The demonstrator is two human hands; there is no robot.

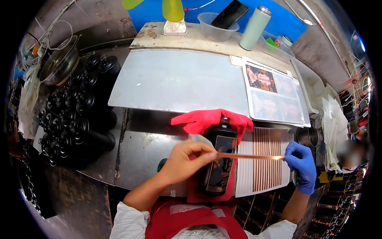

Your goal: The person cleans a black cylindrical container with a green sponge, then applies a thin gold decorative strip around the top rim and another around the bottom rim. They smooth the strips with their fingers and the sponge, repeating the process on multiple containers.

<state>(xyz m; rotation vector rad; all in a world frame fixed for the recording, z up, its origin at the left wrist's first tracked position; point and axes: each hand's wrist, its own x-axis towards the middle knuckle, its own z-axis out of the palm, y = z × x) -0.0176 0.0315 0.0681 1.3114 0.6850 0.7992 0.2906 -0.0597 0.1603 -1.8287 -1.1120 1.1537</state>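
Note:
A narrow shiny copper-coloured strip (254, 157) is stretched level between my hands. Its left end is pinched between the thumb and fingers of my bare left hand (185, 159). My right hand (302, 165), in a blue glove, grips the other end. Beneath the strip lies a black bottle (219, 179) with an orange pattern on its front panel, its neck pointing away from me. Red cloth (199, 119) is bunched around the bottle's neck and shows under its body. To the right of the bottle, a white sheet (244, 181) carries several parallel copper-coloured strips.
Many black bottles (85, 127) stand crowded on the left. A grey board (179, 79) spans the bench, with printed papers (274, 97) at its right. Behind are a green flask (256, 28), a plastic bowl (205, 30) holding a phone (230, 14), and a small fan (174, 26).

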